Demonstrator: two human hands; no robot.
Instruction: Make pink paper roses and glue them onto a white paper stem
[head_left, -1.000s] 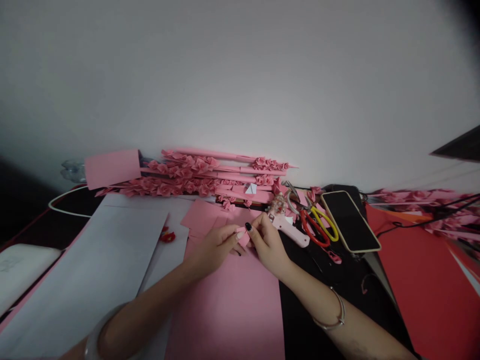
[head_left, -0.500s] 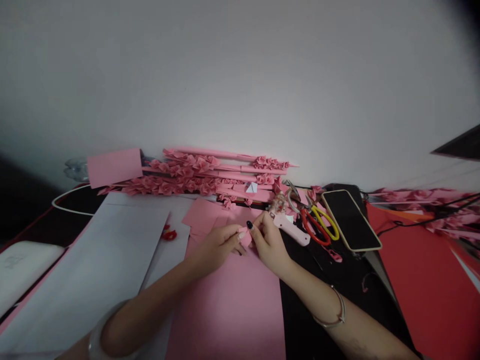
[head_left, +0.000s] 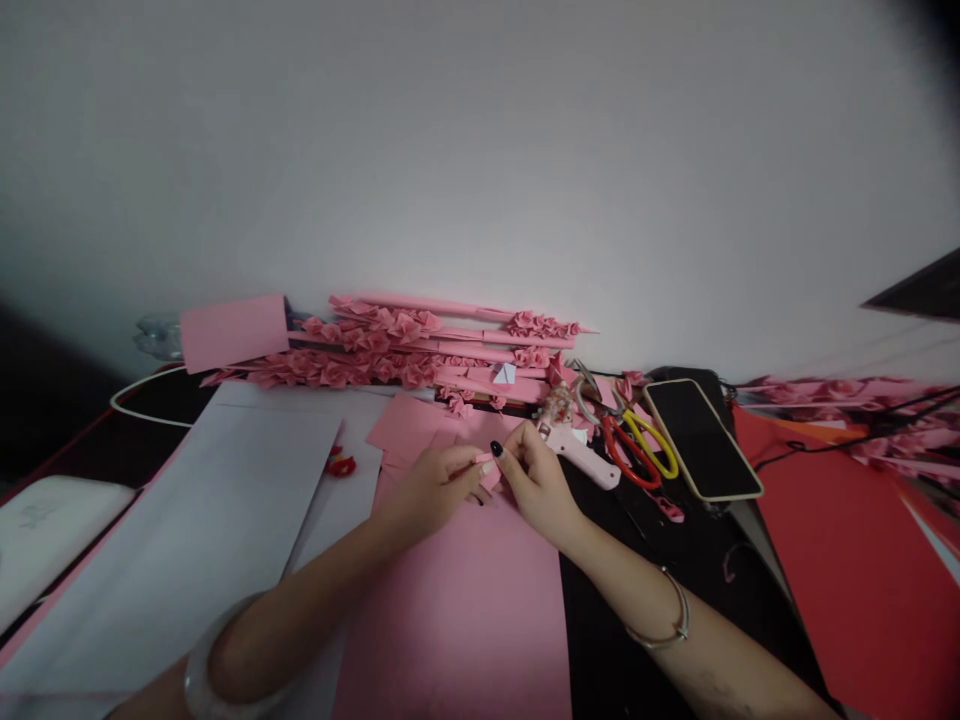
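Over a black tabletop (head_left: 607, 630), I am gripping a small piece of pink paper (head_left: 491, 480) with both hands, its folds appearing too small to make out. My left hand (head_left: 433, 490) is closing in from the paper's eight o'clock, pinching its near side between thumb and fingers. My right hand (head_left: 538, 492) is meeting it from four o'clock, its dark-nailed thumb pressing at the paper's upper right edge. The piece is sitting right between my fingertips, above a large pink sheet (head_left: 465, 630) that is stretching toward six o'clock. Pink paper flowers (head_left: 352, 360) are lying between ten and eleven o'clock, along the pale wall (head_left: 465, 180). At three o'clock, a pale pink glue gun (head_left: 589, 462) is resting just beyond my right hand, with a phone (head_left: 703, 440) lying farther out. White sheets (head_left: 195, 530) are covering the nine o'clock side.
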